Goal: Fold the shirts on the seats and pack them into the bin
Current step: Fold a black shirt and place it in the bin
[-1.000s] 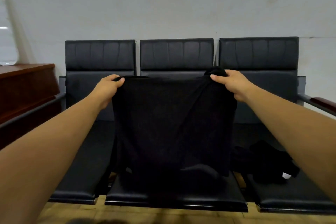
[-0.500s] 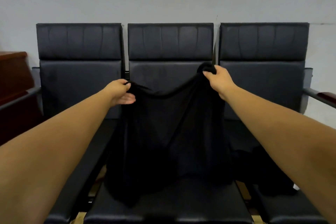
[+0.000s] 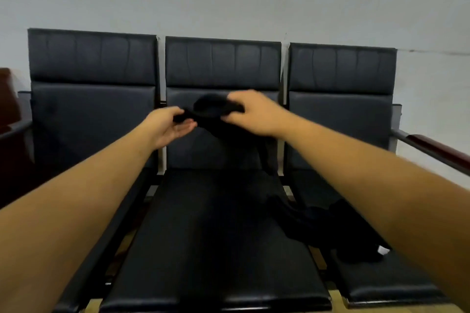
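Our left hand (image 3: pixel 167 126) pinches one end of the black shirt (image 3: pixel 211 109), our right hand (image 3: pixel 251 114) grips its bunched edge beside it; the cloth hangs before the middle seat (image 3: pixel 223 63). Another dark shirt (image 3: pixel 343 234) lies heaped on the right seat (image 3: pixel 386 287).
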### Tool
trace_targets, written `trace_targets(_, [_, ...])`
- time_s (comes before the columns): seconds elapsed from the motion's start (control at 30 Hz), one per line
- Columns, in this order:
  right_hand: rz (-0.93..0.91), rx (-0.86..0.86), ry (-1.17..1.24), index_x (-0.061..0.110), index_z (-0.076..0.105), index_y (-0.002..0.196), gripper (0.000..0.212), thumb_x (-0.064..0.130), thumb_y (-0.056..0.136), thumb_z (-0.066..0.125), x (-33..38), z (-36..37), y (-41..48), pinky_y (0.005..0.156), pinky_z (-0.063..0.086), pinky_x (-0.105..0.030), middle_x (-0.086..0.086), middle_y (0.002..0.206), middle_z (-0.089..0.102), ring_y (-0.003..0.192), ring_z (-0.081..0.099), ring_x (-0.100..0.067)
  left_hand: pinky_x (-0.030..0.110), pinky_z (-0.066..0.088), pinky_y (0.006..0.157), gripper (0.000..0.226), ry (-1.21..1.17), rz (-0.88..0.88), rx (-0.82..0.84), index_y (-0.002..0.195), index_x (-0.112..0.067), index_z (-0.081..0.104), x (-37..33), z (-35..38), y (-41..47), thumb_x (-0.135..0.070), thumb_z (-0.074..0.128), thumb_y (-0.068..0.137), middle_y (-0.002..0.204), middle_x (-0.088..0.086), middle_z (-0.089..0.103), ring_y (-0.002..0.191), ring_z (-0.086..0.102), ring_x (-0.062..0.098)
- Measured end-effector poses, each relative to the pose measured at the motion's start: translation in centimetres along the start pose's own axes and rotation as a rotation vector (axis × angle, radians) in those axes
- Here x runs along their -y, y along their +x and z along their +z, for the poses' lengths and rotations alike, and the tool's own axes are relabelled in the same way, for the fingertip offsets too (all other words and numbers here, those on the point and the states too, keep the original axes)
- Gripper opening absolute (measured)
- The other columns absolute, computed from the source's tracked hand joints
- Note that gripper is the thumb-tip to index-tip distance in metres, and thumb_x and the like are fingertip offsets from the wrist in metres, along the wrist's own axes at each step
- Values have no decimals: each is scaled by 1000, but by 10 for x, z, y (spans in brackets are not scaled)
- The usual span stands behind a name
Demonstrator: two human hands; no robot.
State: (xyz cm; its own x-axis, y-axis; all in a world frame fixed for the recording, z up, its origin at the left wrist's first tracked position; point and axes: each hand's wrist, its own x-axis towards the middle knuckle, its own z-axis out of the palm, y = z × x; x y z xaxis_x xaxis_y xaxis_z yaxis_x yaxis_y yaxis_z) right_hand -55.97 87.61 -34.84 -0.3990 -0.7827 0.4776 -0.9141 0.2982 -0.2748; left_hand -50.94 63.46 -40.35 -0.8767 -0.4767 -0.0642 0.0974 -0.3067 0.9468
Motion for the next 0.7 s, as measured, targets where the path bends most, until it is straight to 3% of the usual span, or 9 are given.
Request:
trace_targets(0.13, [148,393,14,17,68,106,21,26,87,72,17,132,-83,85,53,-37,-11,109,71,104,66,-32,38,58,76,30,142,-240,-121,128,-7,52,96,-61,-27,-16,50,100,111,21,61,95,68,33])
trace_targets(0.2, [176,689,91,17,66,121,43,39,86,77,26,175,-120,94,52,-36,-7,122,68,111,64,-25,40,55,80,21,297,-350,-187,109,-7,58,143,-86,-46,-26,54,99,105,19,62,93,66,33])
trace_targets(0.23, [219,758,153,16,65,124,48,43,86,76,25,187,-131,96,52,-35,-4,125,67,112,63,-21,40,55,78,23,377,-388,-224,100,-5,59,163,-98,-54,-28,58,99,107,18,62,96,64,33])
trace_targets(0.37, [495,512,168,15,65,112,29,39,96,65,-29,207,-144,89,55,-40,-5,107,69,99,67,-22,37,55,70,10,480,-412,-294,100,-1,59,199,-130,-57,-8,65,96,125,23,59,109,59,32])
trace_targets(0.43, [590,495,41,11,52,137,45,38,101,56,-59,216,-154,102,49,-40,-12,135,57,122,58,-29,42,57,79,12,453,-418,-309,103,-4,59,204,-136,-49,-2,64,93,129,23,59,115,59,33])
trace_targets(0.5, [652,600,-83,8,27,156,65,43,105,46,-77,228,-171,119,31,-39,-16,163,25,148,31,-32,46,56,89,15,405,-437,-302,102,-4,58,208,-133,-46,6,58,92,130,24,58,119,58,37])
trace_targets(0.57, [590,669,-216,7,20,158,66,45,107,36,-71,236,-181,123,21,-41,-19,166,11,153,15,-35,49,54,93,20,325,-442,-342,96,-4,57,207,-128,-46,13,46,94,124,22,58,115,58,37])
trace_targets(0.63, [490,682,-301,5,33,150,56,39,106,38,-45,238,-185,115,34,-46,-22,158,28,143,27,-41,49,52,85,24,272,-409,-387,93,-3,55,202,-123,-47,15,40,95,111,21,56,96,60,34])
trace_targets(0.7, [369,704,-341,6,41,142,47,33,103,42,-10,235,-190,104,41,-47,-19,143,41,131,37,-41,48,50,86,27,279,-354,-443,104,-6,56,193,-122,-48,15,41,96,104,18,54,87,56,31])
